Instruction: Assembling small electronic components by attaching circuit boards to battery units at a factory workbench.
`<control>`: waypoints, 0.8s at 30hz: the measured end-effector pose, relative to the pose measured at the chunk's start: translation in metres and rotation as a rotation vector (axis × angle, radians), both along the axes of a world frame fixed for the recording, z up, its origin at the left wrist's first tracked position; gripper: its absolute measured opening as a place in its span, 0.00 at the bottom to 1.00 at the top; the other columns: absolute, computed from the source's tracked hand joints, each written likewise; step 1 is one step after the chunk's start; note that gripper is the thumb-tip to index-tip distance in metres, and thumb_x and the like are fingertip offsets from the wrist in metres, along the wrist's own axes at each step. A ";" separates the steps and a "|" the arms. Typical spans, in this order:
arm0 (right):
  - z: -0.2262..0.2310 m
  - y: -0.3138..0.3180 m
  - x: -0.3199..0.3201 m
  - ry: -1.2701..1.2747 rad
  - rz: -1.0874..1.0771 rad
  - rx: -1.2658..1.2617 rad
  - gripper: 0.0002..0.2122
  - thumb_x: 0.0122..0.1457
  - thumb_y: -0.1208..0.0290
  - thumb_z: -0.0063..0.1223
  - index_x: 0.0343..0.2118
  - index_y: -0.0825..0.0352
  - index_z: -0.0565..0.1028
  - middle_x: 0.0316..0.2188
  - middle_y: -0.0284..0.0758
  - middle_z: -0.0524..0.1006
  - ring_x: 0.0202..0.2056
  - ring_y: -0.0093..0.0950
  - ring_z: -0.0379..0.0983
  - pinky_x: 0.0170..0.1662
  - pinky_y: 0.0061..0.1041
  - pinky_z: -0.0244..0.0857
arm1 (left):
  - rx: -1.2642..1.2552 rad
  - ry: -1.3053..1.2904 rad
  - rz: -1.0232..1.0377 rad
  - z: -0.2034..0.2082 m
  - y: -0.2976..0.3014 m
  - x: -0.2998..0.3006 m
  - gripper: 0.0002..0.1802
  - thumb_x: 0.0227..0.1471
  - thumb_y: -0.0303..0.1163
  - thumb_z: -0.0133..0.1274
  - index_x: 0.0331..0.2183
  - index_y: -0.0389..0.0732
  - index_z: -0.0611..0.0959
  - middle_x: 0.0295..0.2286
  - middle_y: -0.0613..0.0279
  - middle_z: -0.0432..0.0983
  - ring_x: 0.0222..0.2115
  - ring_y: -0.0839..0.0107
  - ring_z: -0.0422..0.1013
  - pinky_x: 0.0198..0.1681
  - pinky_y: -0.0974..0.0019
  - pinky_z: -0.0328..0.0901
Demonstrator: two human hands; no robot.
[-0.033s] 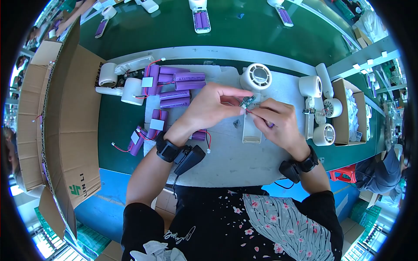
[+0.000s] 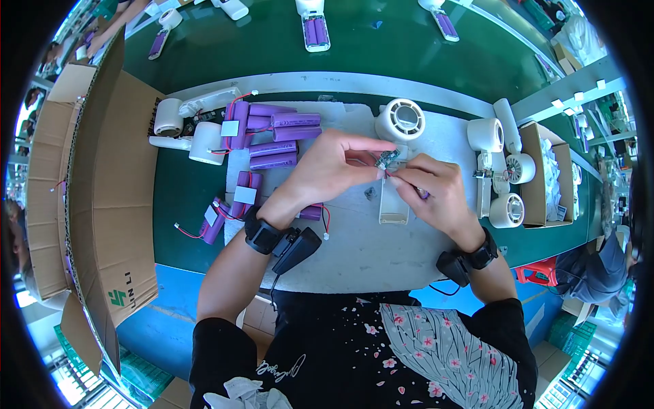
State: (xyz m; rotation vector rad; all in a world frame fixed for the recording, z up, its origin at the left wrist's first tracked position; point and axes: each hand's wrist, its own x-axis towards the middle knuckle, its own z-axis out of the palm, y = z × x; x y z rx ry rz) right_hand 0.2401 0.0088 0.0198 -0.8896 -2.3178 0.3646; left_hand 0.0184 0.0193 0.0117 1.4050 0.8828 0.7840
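Between the thumb and forefinger of my left hand (image 2: pixel 334 163) is a small green circuit board (image 2: pixel 387 159). My right hand (image 2: pixel 436 187) meets it from the other side, its fingertips pinching a thin red wire (image 2: pixel 389 173) at the board's lower edge. A bit of purple (image 2: pixel 424 194) shows within my right fingers, probably part of a battery. Under both hands lies a white handheld fan (image 2: pixel 400 121), its round head away from me and its hollow handle (image 2: pixel 394 208) toward me. My fingers cover where the handle joins the head.
Purple battery packs (image 2: pixel 274 161) with wires lie left on the grey mat (image 2: pixel 340 252). White fan parts (image 2: pixel 206 143) sit beyond them; more fan bodies (image 2: pixel 507 210) stand right, beside a carton (image 2: pixel 545 211). A tall cardboard box (image 2: pixel 122 198) flanks the left. Fans with batteries (image 2: pixel 315 31) line the far green surface.
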 end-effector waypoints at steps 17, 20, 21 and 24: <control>-0.002 0.000 -0.012 0.168 -0.228 -0.132 0.17 0.43 0.79 0.66 0.39 0.67 0.76 0.33 0.34 0.76 0.21 0.19 0.70 0.23 0.16 0.64 | 0.114 0.045 0.149 -0.002 -0.006 0.010 0.16 0.45 0.17 0.57 0.40 0.34 0.82 0.34 0.57 0.80 0.34 0.77 0.76 0.40 0.73 0.71; -0.001 0.000 -0.014 0.179 -0.236 -0.122 0.17 0.43 0.79 0.67 0.39 0.67 0.77 0.32 0.34 0.77 0.21 0.19 0.70 0.23 0.16 0.64 | 0.219 0.056 0.168 -0.004 -0.006 0.011 0.15 0.44 0.18 0.58 0.39 0.34 0.83 0.33 0.57 0.80 0.32 0.77 0.76 0.37 0.74 0.71; 0.000 0.000 -0.014 0.185 -0.240 -0.115 0.17 0.43 0.78 0.67 0.39 0.67 0.78 0.31 0.33 0.77 0.21 0.19 0.70 0.24 0.16 0.64 | 0.272 0.062 0.177 -0.004 -0.006 0.011 0.15 0.44 0.18 0.58 0.38 0.35 0.84 0.32 0.57 0.80 0.32 0.77 0.76 0.36 0.74 0.71; -0.005 0.004 -0.014 0.179 -0.219 -0.062 0.17 0.42 0.78 0.68 0.38 0.66 0.79 0.31 0.33 0.77 0.22 0.19 0.70 0.24 0.16 0.65 | 0.311 0.120 0.188 -0.002 -0.007 0.012 0.14 0.44 0.19 0.59 0.37 0.35 0.84 0.30 0.57 0.81 0.29 0.77 0.76 0.33 0.74 0.71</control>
